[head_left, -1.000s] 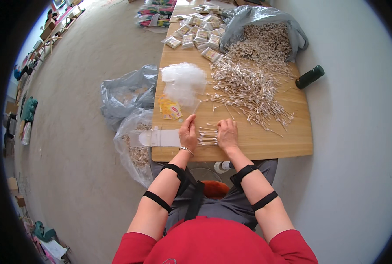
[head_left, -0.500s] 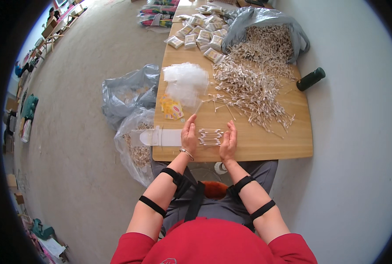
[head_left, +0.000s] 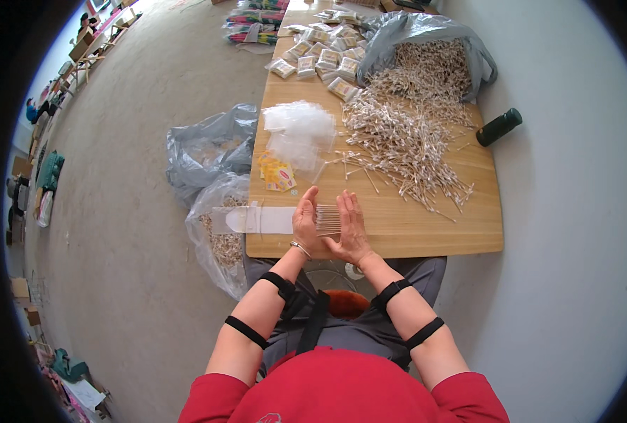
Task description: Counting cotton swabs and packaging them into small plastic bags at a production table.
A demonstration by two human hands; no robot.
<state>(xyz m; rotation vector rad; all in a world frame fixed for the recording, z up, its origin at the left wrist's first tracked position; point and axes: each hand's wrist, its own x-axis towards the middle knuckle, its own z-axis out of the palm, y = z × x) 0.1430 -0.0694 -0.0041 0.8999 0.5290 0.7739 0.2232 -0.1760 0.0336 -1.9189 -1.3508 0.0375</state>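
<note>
A flat row of cotton swabs (head_left: pixel 327 220) lies on the wooden table near its front edge, side by side between my hands. My left hand (head_left: pixel 304 222) stands on edge along the swabs' left ends, its fingers stretched out. Over their right ends leans my right hand (head_left: pixel 349 227), fingers straight and thumb spread toward the left palm. Neither hand grips anything. Just left of my left hand is a white flat strip (head_left: pixel 277 220) with a rounded clear plastic end that reaches past the table's left edge. Part of the row is hidden under the right fingers.
A large heap of loose swabs (head_left: pixel 405 141) spills from a grey plastic bag (head_left: pixel 486 67). Clear sachets (head_left: pixel 303 130), yellow cards (head_left: pixel 278 174) and filled packets (head_left: pixel 306 65) lie at left. A dark green bottle (head_left: pixel 499 127) stands by the wall. Open bags (head_left: pixel 211 148) sit beside the table.
My right hand has moved left and turned palm-down over the swabs' right ends. The swabs, uneven before, now form a tighter, more even row. My left hand has barely moved.
</note>
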